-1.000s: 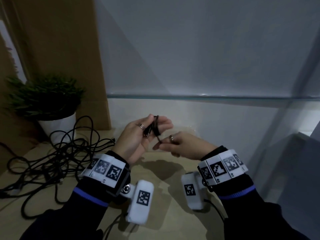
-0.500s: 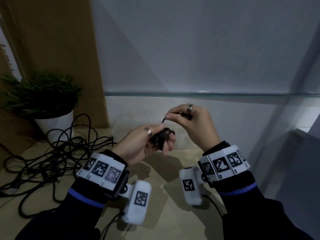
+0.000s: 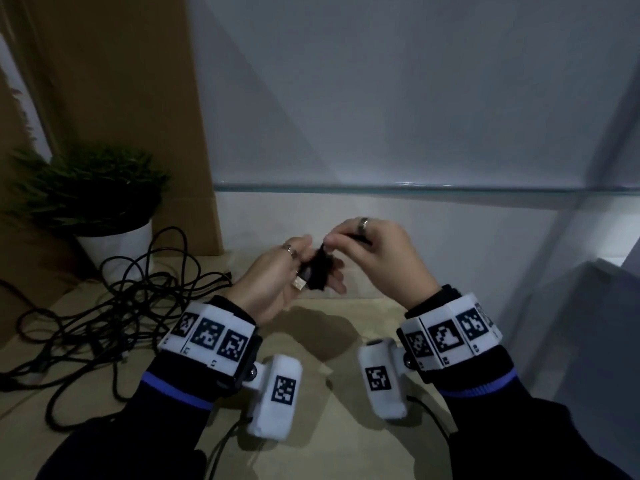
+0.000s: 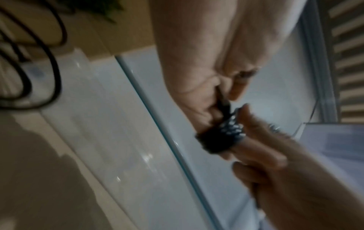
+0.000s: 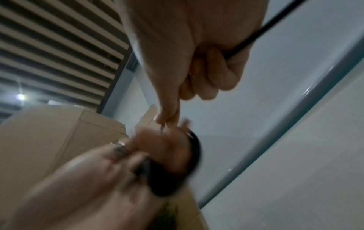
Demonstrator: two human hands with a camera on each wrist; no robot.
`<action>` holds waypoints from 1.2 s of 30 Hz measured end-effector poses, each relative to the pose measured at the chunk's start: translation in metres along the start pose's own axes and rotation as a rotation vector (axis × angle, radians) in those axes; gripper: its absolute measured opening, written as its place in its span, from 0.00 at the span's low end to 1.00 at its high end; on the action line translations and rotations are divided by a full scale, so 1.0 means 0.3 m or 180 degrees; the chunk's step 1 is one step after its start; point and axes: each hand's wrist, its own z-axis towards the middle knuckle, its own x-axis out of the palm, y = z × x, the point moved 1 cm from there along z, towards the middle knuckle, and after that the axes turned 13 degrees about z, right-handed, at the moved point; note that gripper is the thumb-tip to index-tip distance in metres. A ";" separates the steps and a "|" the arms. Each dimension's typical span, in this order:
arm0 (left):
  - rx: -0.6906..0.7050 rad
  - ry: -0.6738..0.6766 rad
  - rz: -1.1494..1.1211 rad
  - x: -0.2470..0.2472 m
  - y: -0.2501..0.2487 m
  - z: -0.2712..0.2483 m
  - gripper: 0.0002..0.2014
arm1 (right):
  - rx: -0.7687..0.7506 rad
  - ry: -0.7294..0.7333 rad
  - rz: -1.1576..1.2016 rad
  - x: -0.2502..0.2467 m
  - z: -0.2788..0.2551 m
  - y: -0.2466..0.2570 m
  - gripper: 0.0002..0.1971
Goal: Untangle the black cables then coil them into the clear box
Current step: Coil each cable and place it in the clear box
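My left hand (image 3: 273, 282) holds a small coil of black cable (image 3: 318, 275) wound round its fingers, and a silver USB plug (image 3: 300, 283) sticks out by the palm. My right hand (image 3: 374, 254) sits just above the coil and pinches the cable's loose end between thumb and forefinger. In the left wrist view the coil (image 4: 220, 137) wraps my fingers (image 4: 265, 147), blurred. In the right wrist view the cable (image 5: 275, 23) runs out of my right fist (image 5: 187, 46). A tangle of black cables (image 3: 104, 313) lies on the table at the left. I cannot pick out the clear box for certain.
A potted plant (image 3: 104, 209) in a white pot stands at the back left behind the tangle, next to a brown board (image 3: 138, 98). A glass edge (image 3: 415, 189) runs across the wall behind my hands. A pale box-like shape (image 3: 609, 306) stands at the right.
My right hand rose from beside the left hand to above it, carrying the cable end over the fingers. The coil on my left hand has grown thicker.
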 end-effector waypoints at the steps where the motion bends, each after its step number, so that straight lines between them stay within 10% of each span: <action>1: 0.0012 0.0348 -0.0122 0.015 -0.013 -0.015 0.22 | -0.0057 -0.0348 -0.0056 -0.008 0.003 -0.009 0.06; 6: 0.0376 0.0730 -0.0576 0.035 -0.035 -0.039 0.18 | 0.0857 0.0070 -0.0035 -0.018 0.002 -0.044 0.13; 10: 0.0711 -0.0369 -0.0612 0.013 -0.022 0.003 0.14 | 0.1602 0.1745 -0.0483 0.010 -0.039 0.008 0.11; 13: 0.0744 -0.1173 -0.0091 -0.024 0.011 0.032 0.13 | 0.1416 0.2146 -0.0202 0.018 -0.047 0.041 0.10; 18: 0.0429 -0.0543 0.0852 -0.020 0.024 0.022 0.18 | 0.0343 0.0629 0.0239 0.006 -0.016 0.023 0.03; 23: 0.0140 0.0738 0.0091 0.028 -0.022 -0.029 0.22 | -0.0053 -0.0636 0.0128 -0.007 -0.001 -0.001 0.08; 36: 0.0288 -0.0147 0.0470 0.014 0.027 0.012 0.12 | -0.0085 -0.1241 0.0492 -0.030 0.004 0.012 0.08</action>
